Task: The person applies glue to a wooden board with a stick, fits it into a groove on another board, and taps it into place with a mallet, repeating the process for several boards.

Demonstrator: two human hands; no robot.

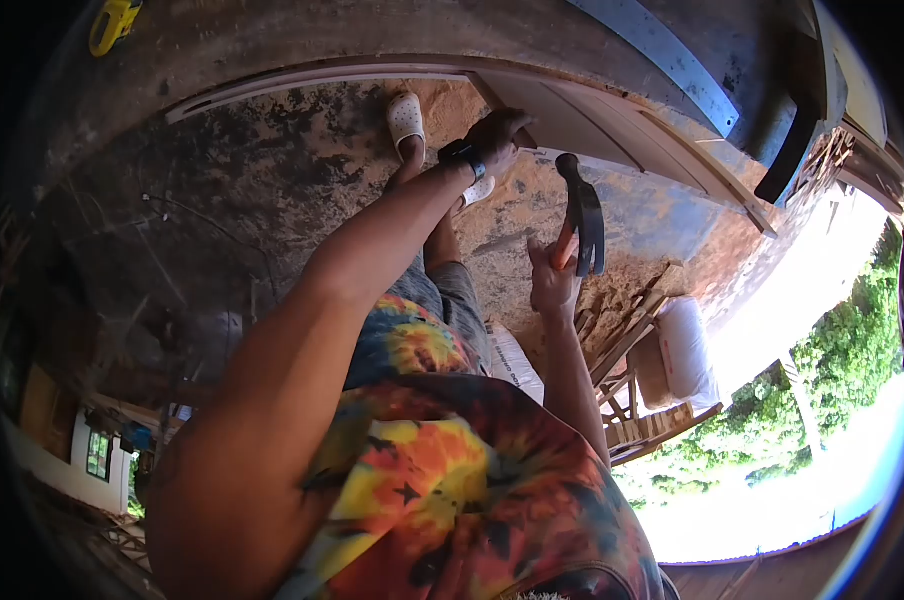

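Note:
My left hand [499,138], with a dark watch on its wrist, reaches down and rests on the edge of a pale wooden panel [592,125] lying on the ground. My right hand [552,282] grips the orange handle of a claw hammer [584,215]. The hammer's dark head is raised above the ground beside the panel. My feet in white clogs [405,117] stand next to the panel. A tie-dye shirt fills the lower middle of the view.
Stained concrete ground [272,180] spreads around my feet. A yellow tool [112,22] lies at the top left. A white sack [687,350] and stacked wood scraps [647,420] sit to the right, with green bushes [852,330] beyond.

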